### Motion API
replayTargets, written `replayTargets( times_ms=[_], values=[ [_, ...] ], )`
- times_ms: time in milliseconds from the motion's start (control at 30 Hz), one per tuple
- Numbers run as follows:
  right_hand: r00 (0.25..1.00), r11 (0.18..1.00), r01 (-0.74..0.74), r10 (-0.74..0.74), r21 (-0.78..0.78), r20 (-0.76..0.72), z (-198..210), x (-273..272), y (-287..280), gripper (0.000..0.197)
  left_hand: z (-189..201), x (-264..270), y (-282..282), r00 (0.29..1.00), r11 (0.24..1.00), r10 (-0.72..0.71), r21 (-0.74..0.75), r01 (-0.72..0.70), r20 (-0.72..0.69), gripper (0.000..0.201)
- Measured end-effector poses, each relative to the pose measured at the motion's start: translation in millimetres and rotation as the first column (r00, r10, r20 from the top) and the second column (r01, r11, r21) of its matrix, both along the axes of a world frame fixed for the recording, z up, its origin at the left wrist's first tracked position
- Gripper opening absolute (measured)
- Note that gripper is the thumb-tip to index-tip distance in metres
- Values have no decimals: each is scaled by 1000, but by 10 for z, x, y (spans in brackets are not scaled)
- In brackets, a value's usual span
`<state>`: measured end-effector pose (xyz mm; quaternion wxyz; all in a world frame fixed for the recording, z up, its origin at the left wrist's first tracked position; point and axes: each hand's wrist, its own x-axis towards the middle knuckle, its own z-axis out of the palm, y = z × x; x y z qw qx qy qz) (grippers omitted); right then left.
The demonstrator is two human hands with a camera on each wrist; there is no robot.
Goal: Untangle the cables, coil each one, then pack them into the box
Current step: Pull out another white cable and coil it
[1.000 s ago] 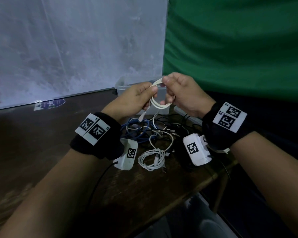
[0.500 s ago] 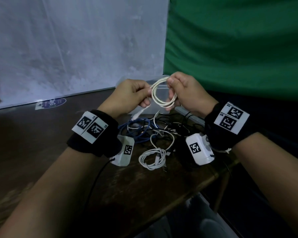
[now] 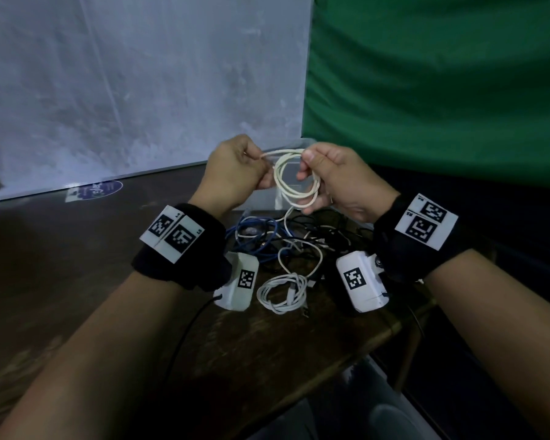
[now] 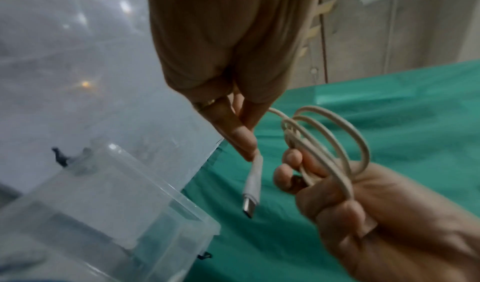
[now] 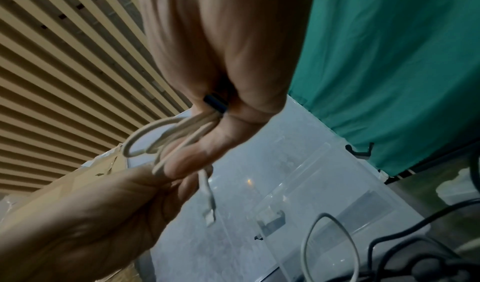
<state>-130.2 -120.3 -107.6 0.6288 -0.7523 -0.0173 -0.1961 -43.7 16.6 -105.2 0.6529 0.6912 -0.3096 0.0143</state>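
A cream cable [image 3: 294, 185] is wound into a small coil in the air above the table. My right hand [image 3: 308, 173] grips the coil [image 4: 324, 143] with its fingers curled through the loops. My left hand [image 3: 258, 166] pinches the cable's free end, and its USB-C plug [image 4: 252, 192] hangs below my fingertips [image 4: 241, 141]. The clear plastic box [image 4: 116, 194] stands open just behind and below both hands. The right wrist view shows the coil [image 5: 166, 139] in my fist, with the plug [image 5: 209, 210] dangling.
A tangle of black, white and blue cables [image 3: 283, 239] lies on the dark wooden table [image 3: 77, 281] under my hands. A coiled white cable [image 3: 281, 293] lies nearer me. The table's edge [image 3: 346, 360] runs close on the right, and a green cloth [image 3: 442, 90] hangs behind.
My hands have drawn slightly apart. The coil has opened into wider loops in my right hand, and my left hand has pulled the free end out to the left.
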Motion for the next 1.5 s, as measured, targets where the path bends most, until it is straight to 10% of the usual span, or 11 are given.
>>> replayTargets(
  times_ms=[167,700,1067,1500],
  values=[
    [994,998,-56,58,27,-88,-44,8,54,25,33,-23,-52,982,962,-20,-270,-33,-190,19],
    [998,997,28,-32,66,59,23,42,-61,22,101,-158,29,762,858,-508,-317,405,-402,21],
    [987,988,110,-122,110,107,71,46,-147,23,67,-79,92,886,934,-344,-17,357,-312,13],
    [999,997,-54,54,61,5,-21,12,-57,25,51,-140,2,933,952,-249,-242,186,-260,34]
  ],
)
